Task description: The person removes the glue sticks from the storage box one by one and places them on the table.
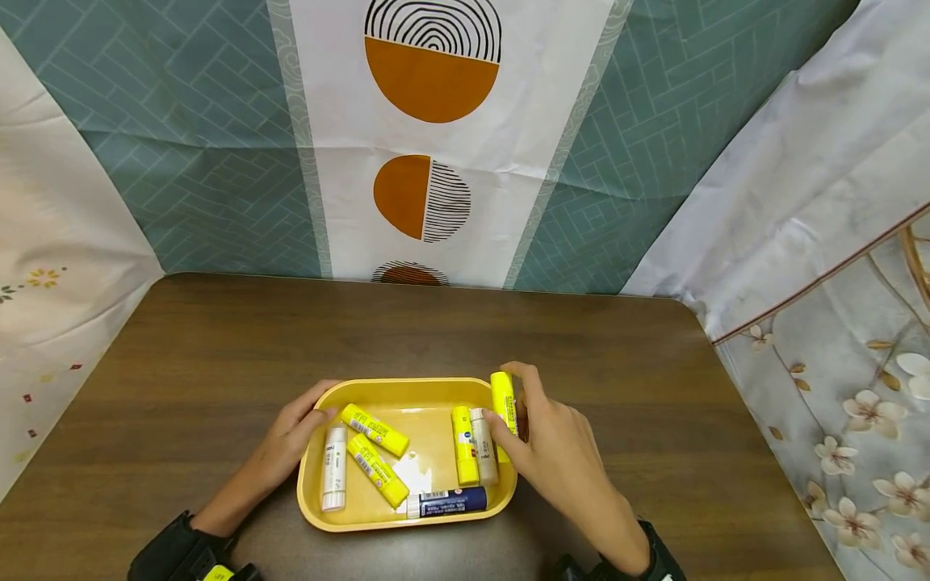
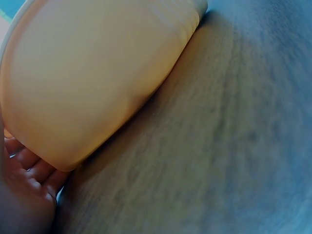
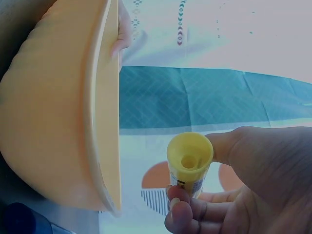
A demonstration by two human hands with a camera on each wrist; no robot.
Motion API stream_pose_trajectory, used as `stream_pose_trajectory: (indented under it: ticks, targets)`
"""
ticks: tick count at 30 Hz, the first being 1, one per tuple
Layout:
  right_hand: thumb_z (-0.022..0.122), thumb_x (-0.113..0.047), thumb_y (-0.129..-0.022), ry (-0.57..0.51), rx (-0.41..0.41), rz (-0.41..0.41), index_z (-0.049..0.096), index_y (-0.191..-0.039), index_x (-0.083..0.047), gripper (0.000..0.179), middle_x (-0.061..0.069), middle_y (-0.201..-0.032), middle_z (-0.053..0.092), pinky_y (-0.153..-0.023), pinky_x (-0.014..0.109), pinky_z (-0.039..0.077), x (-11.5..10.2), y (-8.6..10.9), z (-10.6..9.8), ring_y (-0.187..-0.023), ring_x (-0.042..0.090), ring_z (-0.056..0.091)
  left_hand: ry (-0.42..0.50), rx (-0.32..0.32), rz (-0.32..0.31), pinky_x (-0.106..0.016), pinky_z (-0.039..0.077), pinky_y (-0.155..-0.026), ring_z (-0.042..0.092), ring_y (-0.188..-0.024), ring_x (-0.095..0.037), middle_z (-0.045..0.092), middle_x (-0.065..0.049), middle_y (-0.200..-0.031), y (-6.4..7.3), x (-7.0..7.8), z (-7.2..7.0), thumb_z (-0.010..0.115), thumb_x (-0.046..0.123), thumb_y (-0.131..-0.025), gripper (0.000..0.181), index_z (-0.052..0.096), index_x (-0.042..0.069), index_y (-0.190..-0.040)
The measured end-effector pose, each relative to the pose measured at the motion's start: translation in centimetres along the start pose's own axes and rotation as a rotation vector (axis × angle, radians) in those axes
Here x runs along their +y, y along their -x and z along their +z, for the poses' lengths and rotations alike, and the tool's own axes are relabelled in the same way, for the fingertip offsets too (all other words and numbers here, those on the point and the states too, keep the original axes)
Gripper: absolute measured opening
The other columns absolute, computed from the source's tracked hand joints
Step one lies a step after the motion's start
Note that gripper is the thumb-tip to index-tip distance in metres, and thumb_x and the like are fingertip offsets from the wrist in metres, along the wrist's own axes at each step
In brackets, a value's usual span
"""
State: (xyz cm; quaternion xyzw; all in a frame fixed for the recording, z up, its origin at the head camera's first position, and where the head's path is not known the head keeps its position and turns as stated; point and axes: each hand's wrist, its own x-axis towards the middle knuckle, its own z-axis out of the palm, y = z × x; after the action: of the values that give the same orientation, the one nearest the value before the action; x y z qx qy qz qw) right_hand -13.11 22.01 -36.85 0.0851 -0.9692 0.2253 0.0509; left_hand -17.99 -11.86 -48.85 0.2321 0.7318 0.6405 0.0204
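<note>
**Yellow cylindrical plastic glue stick [image 1: 503,395] held over the right end of a pale-yellow, round-cornered plastic tray [image 1: 432,424]**

Pinches the stick between thumb and fingers of the right hand [image 1: 563,444], from the tray's outer side. Grips the tray's left end with the left hand [image 1: 286,440], thumb over the rim and fingers outside, well apart from the stick.

Hinges, as a judgement, on alignment across the right rim: long axis running roughly along the tray's short side, near-parallel to a yellow labelled glue stick [image 1: 465,448] and a white-capped greyish glue stick [image 1: 483,448] just inside. Shows a hollow end towards the right wrist camera and seems clear of the rim; exact tilt hard to tell.

Elsewhere inside the tray: a dark blue labelled glue stick [image 1: 454,502] along the near side, a white cylindrical glue stick [image 1: 335,468] at the left, and just beside it two slanting yellow glue sticks [image 1: 377,470]. Outside, by the tray's right end: a dark blue cylinder [image 3: 24,222], partly out of view.
</note>
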Motion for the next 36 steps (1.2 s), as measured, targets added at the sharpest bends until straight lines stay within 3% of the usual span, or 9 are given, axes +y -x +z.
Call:
stream_pose_trajectory:
  ticks: [5,18,36]
  targets:
    - [0.079,-0.033,-0.089,0.006,-0.006,0.012,0.041,-0.14,-0.02,0.065,-0.008,-0.065,0.047,-0.047,0.022,0.038,0.1,0.0,-0.1,-0.049,0.007,0.041,0.0,0.002,-0.015,-0.022,0.051,-0.091,0.06,-0.108,-0.013,0.058,-0.022,-0.124,-0.1,-0.1,0.0,0.039,-0.002,-0.105,0.033,0.054,-0.003,-0.135]
    - [0.079,-0.033,-0.089,0.001,-0.017,0.015,0.042,-0.139,-0.019,0.064,-0.008,-0.065,0.048,-0.047,0.022,0.039,0.2,-0.3,-0.2,-0.049,0.008,0.042,0.002,0.005,0.03,-0.02,0.05,-0.091,0.06,-0.108,-0.012,0.057,-0.025,-0.122,-0.1,0.0,0.0,0.039,-0.003,-0.105,0.033,0.053,-0.005,-0.135]
    - [0.077,-0.034,-0.091,-0.004,-0.014,-0.014,0.043,-0.138,-0.017,0.061,-0.008,-0.064,0.047,-0.046,0.023,0.037,1.4,-0.7,-0.7,-0.048,0.006,0.042,-0.022,0.008,0.018,-0.018,0.047,-0.094,0.059,-0.11,-0.012,0.058,-0.021,-0.124,0.1,0.1,0.0,0.039,-0.002,-0.105,0.034,0.054,-0.003,-0.136]
